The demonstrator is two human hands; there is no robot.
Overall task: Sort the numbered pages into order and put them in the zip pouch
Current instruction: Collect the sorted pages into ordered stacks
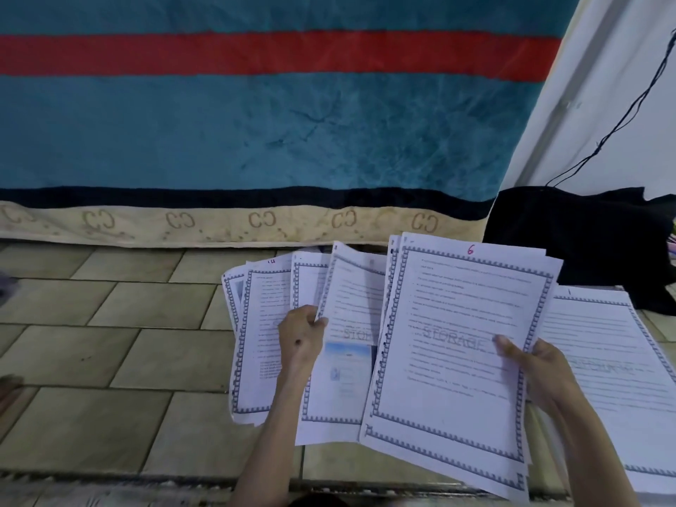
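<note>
Both hands (303, 334) (537, 364) grip fanned pages (450, 360), pg 6 on top.

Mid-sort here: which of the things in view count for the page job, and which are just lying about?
Job: page 6 stack in right hand; fanned pages in left hand; page 1 sheet on floor.
Lying about: blanket, black cloth, cable.

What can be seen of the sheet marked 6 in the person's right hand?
The page marked 6 is white paper with a blue-grey patterned border, lines of small print too small to read, a faint STORAGE watermark and a red handwritten 6 at its top. It fronts a small stack held tilted above the tiled floor. The right hand pinches its right edge, thumb on the face.
</note>
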